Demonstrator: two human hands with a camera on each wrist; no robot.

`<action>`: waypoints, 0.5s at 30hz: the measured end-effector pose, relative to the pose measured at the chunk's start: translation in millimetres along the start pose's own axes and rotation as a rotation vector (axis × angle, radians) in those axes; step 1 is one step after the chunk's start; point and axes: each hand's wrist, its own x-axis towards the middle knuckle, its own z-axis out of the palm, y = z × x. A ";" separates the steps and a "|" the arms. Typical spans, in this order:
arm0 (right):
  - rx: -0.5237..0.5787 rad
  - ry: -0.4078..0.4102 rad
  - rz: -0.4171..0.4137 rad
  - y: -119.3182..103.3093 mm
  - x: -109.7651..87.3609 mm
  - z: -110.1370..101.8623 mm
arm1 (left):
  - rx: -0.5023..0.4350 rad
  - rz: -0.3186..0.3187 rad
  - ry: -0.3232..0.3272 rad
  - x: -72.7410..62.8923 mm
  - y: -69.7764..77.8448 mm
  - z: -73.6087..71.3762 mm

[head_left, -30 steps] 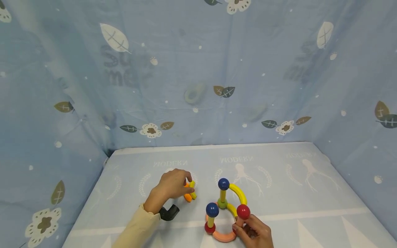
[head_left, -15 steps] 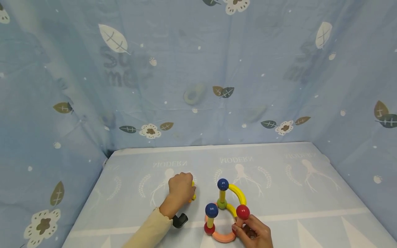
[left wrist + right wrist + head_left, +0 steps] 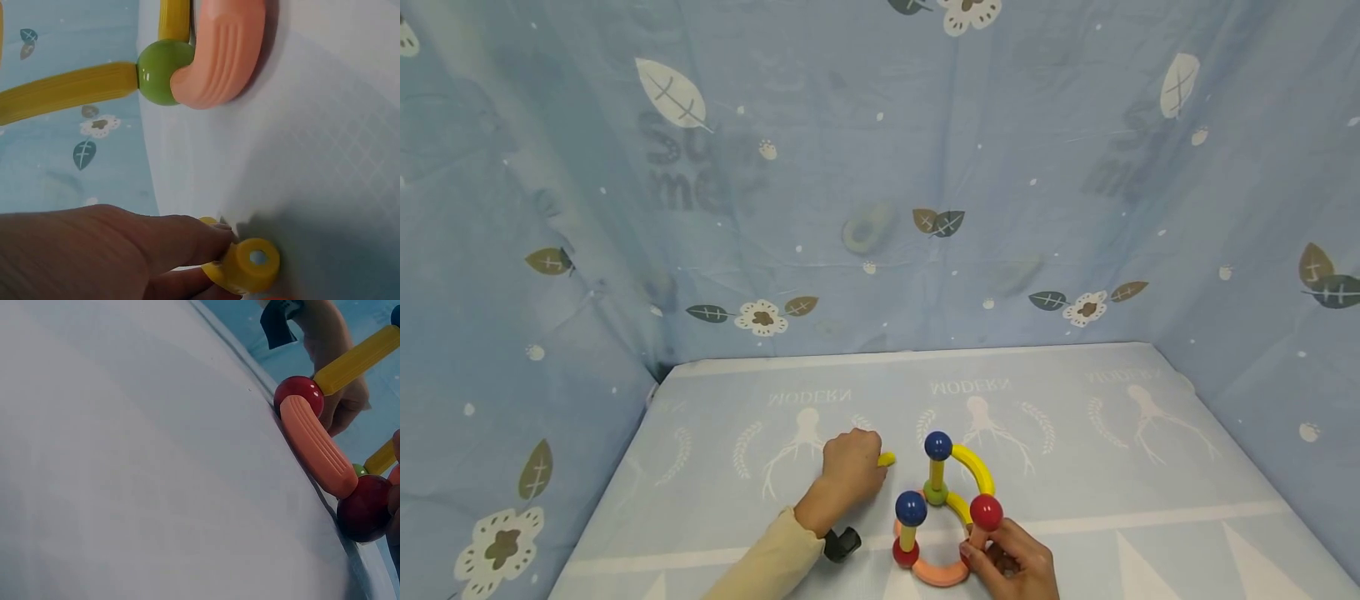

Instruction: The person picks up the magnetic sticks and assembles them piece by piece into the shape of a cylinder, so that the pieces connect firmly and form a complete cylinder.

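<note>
My left hand (image 3: 853, 464) pinches a yellow magnetic stick (image 3: 253, 265) low at the table, thumb and fingertips round it; in the head view only its tip shows. To the right stands a frame of magnetic sticks and balls: a blue ball (image 3: 937, 446) tops a yellow upright above a green ball (image 3: 936, 492), with a yellow curved stick (image 3: 976, 468) running from the blue ball. Another blue ball (image 3: 911, 508) stands above a red ball (image 3: 906, 552). My right hand (image 3: 1018, 562) grips the salmon upright under the red top ball (image 3: 987, 512), beside a salmon curved stick (image 3: 942, 574).
A black wrist-worn device (image 3: 842, 544) sits at my left wrist. The patterned tablecloth (image 3: 1075, 467) covers the table, and a blue printed curtain (image 3: 865, 167) hangs behind and along both sides. A bit of red shows at the left wrist view's bottom edge.
My left hand has come down over the loose orange and yellow sticks, closed its fingers and shifted slightly right, a yellow tip showing beyond it. The right hand and frame stay put.
</note>
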 end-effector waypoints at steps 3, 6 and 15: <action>-0.002 0.000 0.010 0.1 -0.1 -0.4 | -0.008 0.017 -0.016 -0.4 3.0 -1.9; -0.001 -0.001 0.016 0.5 -0.2 -0.7 | -0.059 0.020 -0.031 -0.2 4.4 -7.6; -0.004 0.003 -0.005 1.7 -0.7 -0.2 | -0.460 0.002 -0.068 1.8 0.4 -49.3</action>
